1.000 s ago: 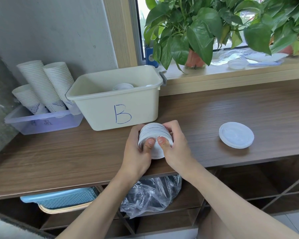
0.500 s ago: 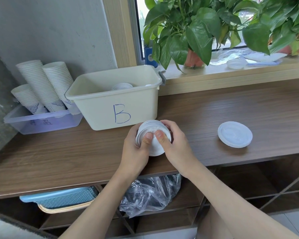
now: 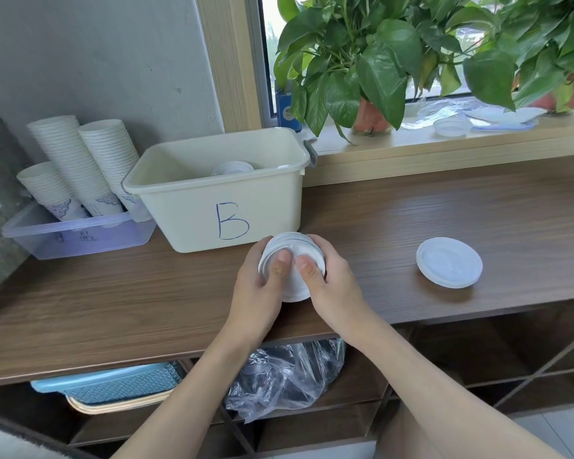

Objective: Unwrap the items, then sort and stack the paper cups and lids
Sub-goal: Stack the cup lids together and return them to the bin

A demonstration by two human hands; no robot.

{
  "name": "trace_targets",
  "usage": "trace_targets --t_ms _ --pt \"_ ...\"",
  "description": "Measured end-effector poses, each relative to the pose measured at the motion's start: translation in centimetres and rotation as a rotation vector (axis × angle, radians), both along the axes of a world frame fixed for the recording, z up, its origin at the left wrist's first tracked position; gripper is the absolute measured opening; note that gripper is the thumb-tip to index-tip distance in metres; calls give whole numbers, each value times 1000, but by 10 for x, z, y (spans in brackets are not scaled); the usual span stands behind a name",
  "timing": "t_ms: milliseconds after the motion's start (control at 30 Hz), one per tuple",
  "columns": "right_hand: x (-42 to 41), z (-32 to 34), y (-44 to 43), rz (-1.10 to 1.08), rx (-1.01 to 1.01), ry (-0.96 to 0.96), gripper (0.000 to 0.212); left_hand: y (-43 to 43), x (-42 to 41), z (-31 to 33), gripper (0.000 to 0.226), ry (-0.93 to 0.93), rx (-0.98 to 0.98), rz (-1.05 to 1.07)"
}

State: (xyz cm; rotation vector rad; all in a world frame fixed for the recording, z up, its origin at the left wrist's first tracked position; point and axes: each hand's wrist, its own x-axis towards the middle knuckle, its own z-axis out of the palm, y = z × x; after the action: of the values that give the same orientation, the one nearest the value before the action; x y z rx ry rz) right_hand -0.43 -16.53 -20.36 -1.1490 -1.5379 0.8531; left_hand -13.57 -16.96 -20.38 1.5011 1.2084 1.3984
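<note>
While left hand [image 3: 256, 288] and right hand [image 3: 333, 288] grip one lid stack [image 3: 292, 248] | cup stacks [image 3: 72, 157] — three

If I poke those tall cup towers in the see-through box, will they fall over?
Probably yes. The paper cup stacks are tall, narrow and already lean, so a push would likely topple them. Being thin paper, they are probably very light. The shallow clear tub only holds their bottoms.

Left hand [image 3: 257, 286], right hand [image 3: 332, 286] grip lid stack [image 3: 290, 256] before bin B [image 3: 212, 207]; thumbs press top lid.
</note>
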Motion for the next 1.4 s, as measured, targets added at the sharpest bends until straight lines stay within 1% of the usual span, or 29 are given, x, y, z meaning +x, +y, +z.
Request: trace_targets --t_ms 67,167,200,267,367,433,567,733,800,900,933,1000,1067,1133,1267,1333,1400 --pt "-1 2 -1 3 -2 -3 52 -2 1 1 56 -36 27 30" --pt "-2 3 -3 38 -53 -15 63 -2 0 -1 57 -55 35 81" --pt "-2 3 -3 43 -51 -24 62 -2 0 -1 58 -56 34 88" --pt "-4 2 -3 35 -20 -30 51 -2 -1 0 64 -52 21 89" --pt "-4 0 -3 17 -19 -28 49 1 -4 -3 64 4 -9 43" --pt "-3 0 -3 11 -24 -39 44 3 -4 -4 61 31 -28 22" --pt "-3 0 -5 -19 18 -57 34 1 -1 -5 55 40 -16 55" --pt "-6 2 -5 -55 61 -41 27 -1 4 -3 39 39 4 73" --pt "-6 3 -5 -76 63 -24 26 0 5 -1 42 39 0 54" --pt "-5 4 -3 -85 27 15 23 -1 3 -1 62 42 2 11" --pt "-4 5 -3 -88 5 30 22 -2 3 0 64 36 -8 5" --pt "-3 7 -3 -97 -32 57 23 -5 4 3 52 32 8 -14" --pt "0 7 -3 -76 -64 78 27 -7 6 6 37 34 71 -13" --pt "3 9 -5 -24 -95 88 30 -8 5 7 30 7 122 6" --pt "15 15 -10 27 -109 45 33 -8 5 5 31 -28 147 8" --pt "27 17 -13 -32 -81 -22 38 -9 5 5 30 -16 154 2" --pt "45 20 -16 -148 -23 -77 35 -8 6 4 29 -11 152 -4"
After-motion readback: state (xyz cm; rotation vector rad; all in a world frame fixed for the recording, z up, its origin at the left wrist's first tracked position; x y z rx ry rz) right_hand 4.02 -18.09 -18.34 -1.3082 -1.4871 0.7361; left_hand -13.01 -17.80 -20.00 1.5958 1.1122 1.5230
